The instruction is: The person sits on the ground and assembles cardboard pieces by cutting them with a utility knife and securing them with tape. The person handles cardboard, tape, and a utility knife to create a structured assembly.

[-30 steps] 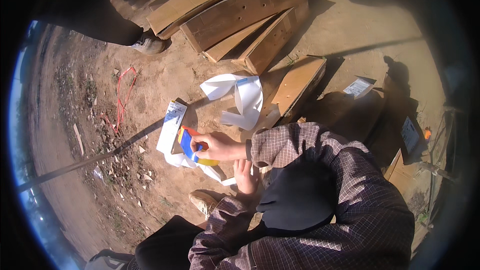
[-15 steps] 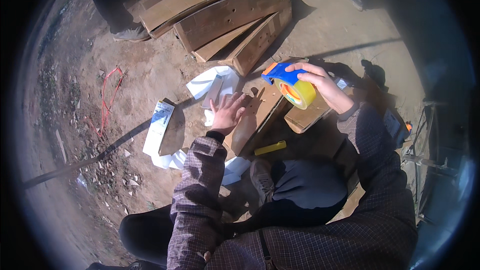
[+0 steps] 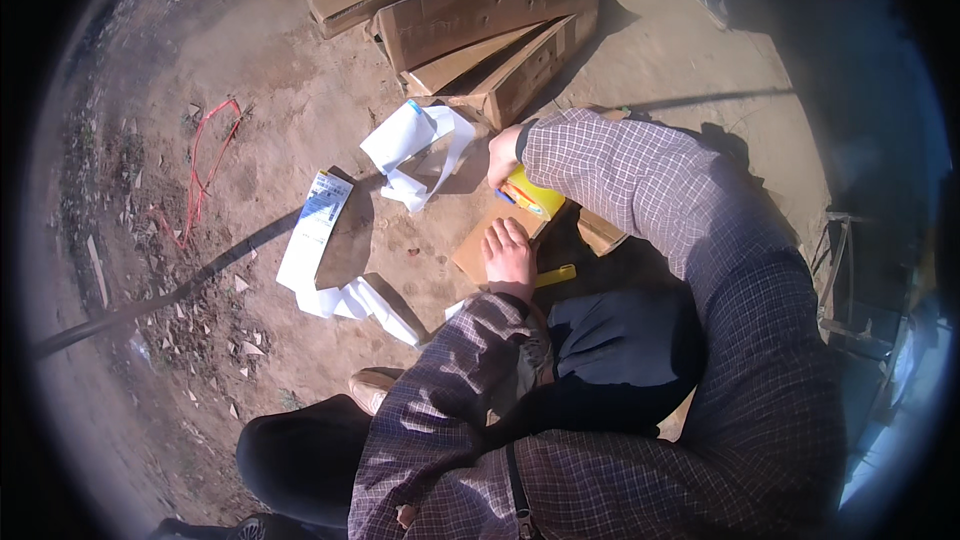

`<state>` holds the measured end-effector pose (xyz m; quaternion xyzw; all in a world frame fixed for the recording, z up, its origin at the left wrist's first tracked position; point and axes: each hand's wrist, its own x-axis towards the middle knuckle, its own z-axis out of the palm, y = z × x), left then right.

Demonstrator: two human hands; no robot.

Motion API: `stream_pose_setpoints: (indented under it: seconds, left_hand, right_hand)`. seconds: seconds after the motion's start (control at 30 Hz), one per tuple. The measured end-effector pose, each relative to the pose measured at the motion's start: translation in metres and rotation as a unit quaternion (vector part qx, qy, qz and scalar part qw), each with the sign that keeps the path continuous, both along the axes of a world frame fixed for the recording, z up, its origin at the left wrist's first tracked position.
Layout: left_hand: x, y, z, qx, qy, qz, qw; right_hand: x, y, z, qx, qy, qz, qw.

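Note:
My right hand (image 3: 503, 154) is closed round a tape dispenser, its roll of yellowish packing tape (image 3: 540, 194) tilted down over a brown cardboard box (image 3: 472, 254). The sleeve hides part of the dispenser, and only a little of its blue body shows. On that same box my left hand (image 3: 509, 258) lies flat with fingers stretched out, holding nothing. Beside the left hand, close to my knee, is a yellow cutter-like tool (image 3: 557, 275). Whether the tape touches the box cannot be made out.
Several long cardboard boxes (image 3: 490, 15) are stacked at the far side. White paper strips (image 3: 405, 140) and a printed label roll (image 3: 318, 230) lie on the dirt to the left, beyond them a red cord (image 3: 205, 165). A metal frame (image 3: 845, 280) stands at the right.
My right hand has swung left and down with the tape dispenser, turning it over the box. My left hand has shifted right and nearer me along the cardboard.

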<state>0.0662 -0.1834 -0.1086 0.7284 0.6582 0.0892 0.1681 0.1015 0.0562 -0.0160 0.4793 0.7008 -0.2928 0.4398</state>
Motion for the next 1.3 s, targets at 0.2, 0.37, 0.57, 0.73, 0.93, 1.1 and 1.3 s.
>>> stream_pose_setpoints:
  seconds: [0.2, 0.37, 0.57, 0.73, 0.93, 1.1, 1.3]
  left_hand:
    - [0.025, 0.002, -0.005, 0.032, -0.027, 0.028, 0.999]
    - [0.007, -0.002, -0.011, 0.033, -0.004, 0.044, 0.998]
    - [0.0, 0.001, -0.005, 0.009, -0.042, 0.025, 0.999]
    - [-0.01, 0.04, 0.053, -0.126, -0.374, 0.055, 0.917]
    - [-0.008, 0.073, 0.111, -0.435, -0.787, 0.134, 0.417]
    - [-0.015, 0.075, 0.125, -0.48, -0.727, 0.12, 0.476]
    - [0.0, 0.101, 0.023, -0.341, -0.686, 0.104, 0.634]
  right_hand:
    - [0.001, 0.003, 0.032, -0.071, -0.104, 0.051, 0.991]
    - [0.087, -0.091, 0.168, -0.153, 0.025, -0.071, 0.985]
    - [0.191, -0.2, 0.169, 0.072, 0.403, -0.445, 0.796]
    - [0.243, -0.215, 0.118, 0.036, 0.497, -0.548, 0.671]
    - [0.201, -0.202, 0.138, -0.011, 0.539, -0.562, 0.627]
    - [0.187, -0.214, 0.154, 0.169, 0.389, -0.285, 0.86]
    - [0.178, -0.234, 0.124, 0.263, 0.384, -0.282, 0.839]
